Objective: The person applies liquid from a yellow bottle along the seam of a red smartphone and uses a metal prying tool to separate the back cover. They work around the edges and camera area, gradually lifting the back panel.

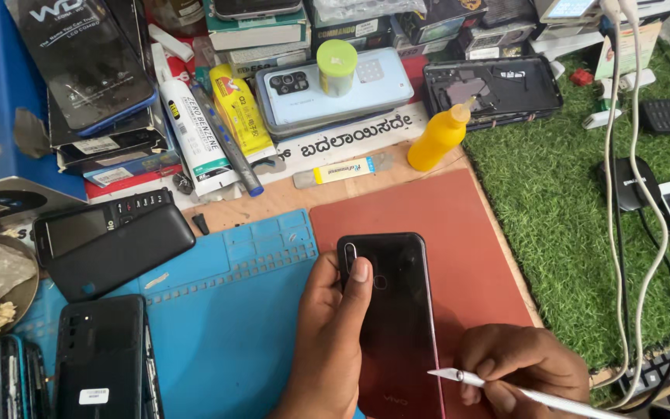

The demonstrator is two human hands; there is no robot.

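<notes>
A dark glossy smartphone (401, 310) lies back side up, straddling a blue work mat (226, 310) and a red mat (428, 206). My left hand (331, 341) grips the phone's left edge, thumb pressed beside the camera strip. My right hand (525, 365) sits at the phone's lower right and holds a thin white pointed tool (467, 378). The tool's tip points left, at or just beside the phone's right edge.
Several other phones lie at the left (110, 240) and back (331, 89). A yellow squeeze bottle (437, 138), glue tubes (195, 136) and stacked boxes crowd the back. Green artificial turf (575, 225) with white cables (622, 194) lies to the right.
</notes>
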